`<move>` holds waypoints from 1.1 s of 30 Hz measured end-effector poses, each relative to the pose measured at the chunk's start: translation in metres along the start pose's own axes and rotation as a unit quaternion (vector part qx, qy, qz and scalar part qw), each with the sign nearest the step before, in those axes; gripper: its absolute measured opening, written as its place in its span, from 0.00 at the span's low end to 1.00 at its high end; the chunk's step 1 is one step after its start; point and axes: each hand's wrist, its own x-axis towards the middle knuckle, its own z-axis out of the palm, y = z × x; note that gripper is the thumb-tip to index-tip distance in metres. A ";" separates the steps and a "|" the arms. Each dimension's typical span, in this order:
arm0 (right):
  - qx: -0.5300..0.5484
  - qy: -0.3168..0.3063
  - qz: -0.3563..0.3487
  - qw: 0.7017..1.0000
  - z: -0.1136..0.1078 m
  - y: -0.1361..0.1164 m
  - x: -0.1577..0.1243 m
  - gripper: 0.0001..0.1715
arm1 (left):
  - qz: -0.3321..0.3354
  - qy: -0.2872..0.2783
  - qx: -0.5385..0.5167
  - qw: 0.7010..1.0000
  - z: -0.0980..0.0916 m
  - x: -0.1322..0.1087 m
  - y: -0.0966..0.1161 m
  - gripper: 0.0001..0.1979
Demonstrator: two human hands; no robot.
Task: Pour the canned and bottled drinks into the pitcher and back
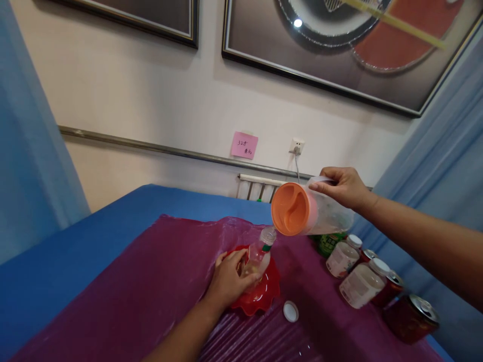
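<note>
My left hand (228, 279) is wrapped round a small clear plastic bottle (260, 251) that stands uncapped in a red wavy-edged bowl (264, 294). My right hand (343, 187) grips the handle of a clear pitcher with an orange lid (302, 209). The pitcher is tipped on its side, its spout right above the bottle's mouth. A white bottle cap (290, 311) lies on the purple cloth (151, 291) just right of the bowl.
To the right stand two white-capped bottles (361, 284), a green bottle (330, 242) and several red cans (411, 317). A blue table (94, 231) lies under the cloth. Blue curtains hang at both sides. The wall holds framed pictures, a pink note (244, 145) and a socket.
</note>
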 end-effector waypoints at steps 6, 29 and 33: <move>0.006 -0.001 -0.006 1.000 -0.002 -0.005 0.002 0.36 | 0.000 -0.003 -0.005 1.000 -0.001 -0.001 0.001 0.34; -0.014 0.011 -0.017 1.000 -0.017 -0.012 0.002 0.38 | -0.009 -0.007 -0.016 1.000 -0.001 -0.001 0.000 0.34; -0.021 0.013 -0.019 1.000 -0.020 -0.013 0.003 0.39 | -0.010 -0.007 -0.012 1.000 -0.002 -0.001 0.002 0.33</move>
